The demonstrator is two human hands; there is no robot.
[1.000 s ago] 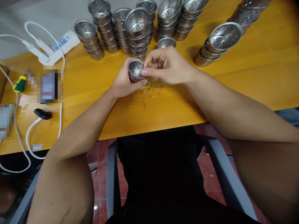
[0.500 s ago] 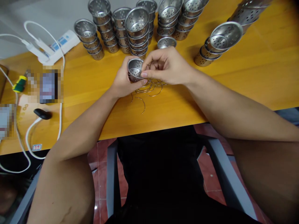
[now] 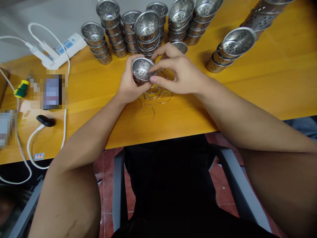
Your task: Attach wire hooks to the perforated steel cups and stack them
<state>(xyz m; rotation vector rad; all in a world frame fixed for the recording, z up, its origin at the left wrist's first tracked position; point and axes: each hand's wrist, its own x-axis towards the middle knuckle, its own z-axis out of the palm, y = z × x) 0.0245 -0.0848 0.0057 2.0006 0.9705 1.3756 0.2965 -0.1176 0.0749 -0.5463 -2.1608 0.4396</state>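
Silver in colour and dotted with small holes, the cup sits in the curve of the left hand, which grips it with the thumb along the near side and the fingers wrapped around the far side. Its mouth is tipped up toward the camera. On the cup's right side, the right hand has its thumb and forefinger at the rim, the other fingers loosely bent; whether they pinch the rim or a thin wire, I cannot tell. Below both hands, curved wires lie in a loose tangle on the tabletop, with one bent piece nearer the table edge. Just beyond the right hand, partly covered by it, is another cup. Behind the hands stands a row of stacked cups, and a shorter stack leans off to the right.
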